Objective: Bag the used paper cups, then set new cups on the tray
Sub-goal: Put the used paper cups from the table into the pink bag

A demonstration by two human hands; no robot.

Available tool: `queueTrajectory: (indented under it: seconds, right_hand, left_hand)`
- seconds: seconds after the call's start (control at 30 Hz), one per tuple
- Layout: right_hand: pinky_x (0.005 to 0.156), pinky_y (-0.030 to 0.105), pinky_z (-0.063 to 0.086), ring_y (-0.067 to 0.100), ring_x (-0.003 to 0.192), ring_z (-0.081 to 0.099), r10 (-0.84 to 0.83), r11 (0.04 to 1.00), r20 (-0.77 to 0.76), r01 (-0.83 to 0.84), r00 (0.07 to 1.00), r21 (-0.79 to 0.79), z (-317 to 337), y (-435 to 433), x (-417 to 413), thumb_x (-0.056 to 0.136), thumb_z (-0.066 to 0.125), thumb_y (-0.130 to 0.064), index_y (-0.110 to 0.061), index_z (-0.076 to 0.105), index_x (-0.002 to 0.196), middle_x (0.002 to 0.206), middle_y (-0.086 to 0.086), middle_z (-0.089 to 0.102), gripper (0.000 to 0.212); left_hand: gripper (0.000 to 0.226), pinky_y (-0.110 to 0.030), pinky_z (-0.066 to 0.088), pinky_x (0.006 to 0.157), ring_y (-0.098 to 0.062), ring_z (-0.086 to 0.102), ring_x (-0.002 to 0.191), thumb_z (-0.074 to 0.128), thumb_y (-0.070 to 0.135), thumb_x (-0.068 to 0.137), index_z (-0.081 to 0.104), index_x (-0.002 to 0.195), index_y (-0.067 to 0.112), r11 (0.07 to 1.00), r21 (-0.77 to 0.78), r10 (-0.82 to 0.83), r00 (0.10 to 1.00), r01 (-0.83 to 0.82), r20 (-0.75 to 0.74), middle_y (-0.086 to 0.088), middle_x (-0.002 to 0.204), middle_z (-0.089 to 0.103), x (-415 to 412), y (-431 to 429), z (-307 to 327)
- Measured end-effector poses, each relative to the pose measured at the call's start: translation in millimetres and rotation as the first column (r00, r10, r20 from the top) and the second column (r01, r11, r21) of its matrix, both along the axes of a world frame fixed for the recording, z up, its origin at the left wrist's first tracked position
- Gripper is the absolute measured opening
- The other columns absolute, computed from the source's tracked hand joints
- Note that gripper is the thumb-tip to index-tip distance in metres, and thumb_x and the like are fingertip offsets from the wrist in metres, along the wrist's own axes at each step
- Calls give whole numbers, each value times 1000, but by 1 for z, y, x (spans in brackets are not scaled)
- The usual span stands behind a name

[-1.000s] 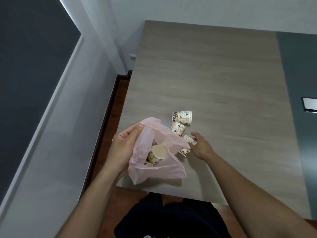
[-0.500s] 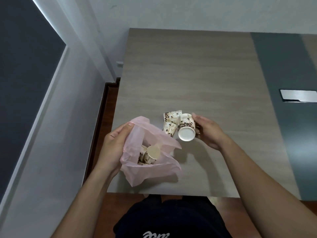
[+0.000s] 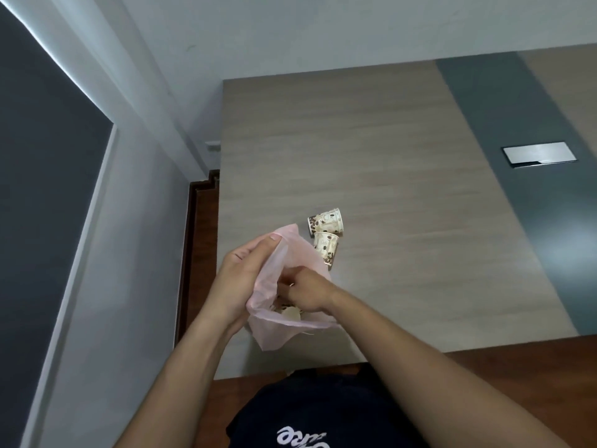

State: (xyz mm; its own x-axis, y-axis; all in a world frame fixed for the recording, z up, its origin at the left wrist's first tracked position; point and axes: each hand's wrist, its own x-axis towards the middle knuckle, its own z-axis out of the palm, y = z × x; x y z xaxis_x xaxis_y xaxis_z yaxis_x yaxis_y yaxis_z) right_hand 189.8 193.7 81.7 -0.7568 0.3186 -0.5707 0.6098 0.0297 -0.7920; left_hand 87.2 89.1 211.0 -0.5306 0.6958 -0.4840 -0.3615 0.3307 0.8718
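Observation:
A thin pink plastic bag [image 3: 274, 331] sits on the wooden table [image 3: 387, 176] near its front left corner. My left hand [image 3: 240, 279] pinches the bag's left rim and holds the mouth open. My right hand [image 3: 305, 291] reaches into the mouth with fingers curled, apparently round a paper cup that it hides. Cups in the bag [image 3: 290, 313] show just below that hand. Two more patterned paper cups lie on their sides on the table just behind the bag, one farther back [image 3: 325, 221] and one nearer [image 3: 327, 247], touching each other.
A grey strip [image 3: 529, 195] runs down the table's right part, with a metal cover plate [image 3: 539, 154] set into it. The table's left edge borders a gap to the wall and window frame [image 3: 97, 176]. No tray is in view.
My right hand lifted a cup from the table, carried it left and moved down into the bag's mouth. Two cups stay on the table. The left hand kept its hold on the bag.

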Motion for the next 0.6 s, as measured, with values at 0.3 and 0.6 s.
queueTrajectory:
  seconds: [0.3,0.6]
  right_hand:
    - [107,35,58,18,120,76,164,968,63,-173,984,180,11,37,15,108,64,-45,-23,73,142,140,-7,76,41]
    - [66,33,62,15,61,69,-365,930,41,366,930,-22,8,141,45,112,53,-16,-7,78,105,102,9,75,27]
  left_hand:
    - [28,-35,63,93,-27,81,117,64,31,112,86,126,20,997,15,75,993,-76,89,-9,123,86,-11,-6,-13]
    - [27,-48,57,114,-31,78,123,67,30,110,86,124,18,980,8,197,969,-200,150,-12,125,85,-16,8,-29]
